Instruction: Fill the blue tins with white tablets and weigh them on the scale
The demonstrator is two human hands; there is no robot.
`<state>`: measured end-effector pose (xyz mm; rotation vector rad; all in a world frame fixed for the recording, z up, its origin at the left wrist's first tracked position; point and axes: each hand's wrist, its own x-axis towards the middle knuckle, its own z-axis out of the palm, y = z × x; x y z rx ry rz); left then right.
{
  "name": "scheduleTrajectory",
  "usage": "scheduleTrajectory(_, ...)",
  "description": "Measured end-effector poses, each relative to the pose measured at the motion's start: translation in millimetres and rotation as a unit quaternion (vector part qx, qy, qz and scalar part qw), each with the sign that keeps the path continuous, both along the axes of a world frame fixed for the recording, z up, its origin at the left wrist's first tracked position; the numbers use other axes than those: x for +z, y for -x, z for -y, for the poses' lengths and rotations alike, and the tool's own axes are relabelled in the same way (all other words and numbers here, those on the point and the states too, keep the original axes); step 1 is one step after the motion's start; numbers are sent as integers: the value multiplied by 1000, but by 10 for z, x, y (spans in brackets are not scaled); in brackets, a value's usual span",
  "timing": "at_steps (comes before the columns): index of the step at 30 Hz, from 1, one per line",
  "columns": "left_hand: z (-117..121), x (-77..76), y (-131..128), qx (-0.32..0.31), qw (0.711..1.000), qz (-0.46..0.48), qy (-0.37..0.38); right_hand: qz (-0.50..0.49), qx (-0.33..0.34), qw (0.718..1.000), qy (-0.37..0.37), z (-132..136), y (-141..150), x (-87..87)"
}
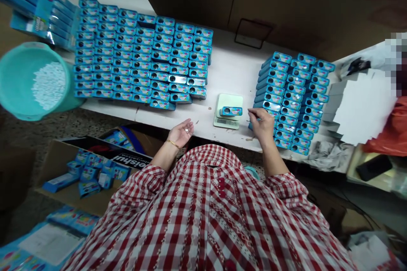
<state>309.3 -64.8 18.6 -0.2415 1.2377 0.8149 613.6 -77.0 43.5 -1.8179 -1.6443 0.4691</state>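
Observation:
My left hand (182, 134) is turned palm up at the table's front edge, fingers curled round at least one small white pellet (187, 130). To its right, a pale green digital scale (229, 100) bears one small blue box (231, 111) with a dark round hole at one end, lying across the platform. My right hand (262, 125) is just right of the scale, beside the right-hand group of blue boxes (288, 103). Its thumb and fingertips are drawn together; anything between them is too small to make out.
Several columns of blue boxes (140, 57) fill the table's left side. A turquoise bucket (57, 106) with white pellets stands left. Below is an open carton (52, 165) of blue packs. White card sheets (361, 106) and a black phone (374, 167) are at right.

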Motion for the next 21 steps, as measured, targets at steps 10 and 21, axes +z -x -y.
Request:
scheduleTrajectory(10, 12, -1, 27, -19, 1000, -16, -15, 44, 78, 995, 39, -10, 43, -216)
scheduleTrajectory(21, -102, 225, -556, -185, 953, -69, -229, 52, 70, 996, 14, 21, 110, -146)
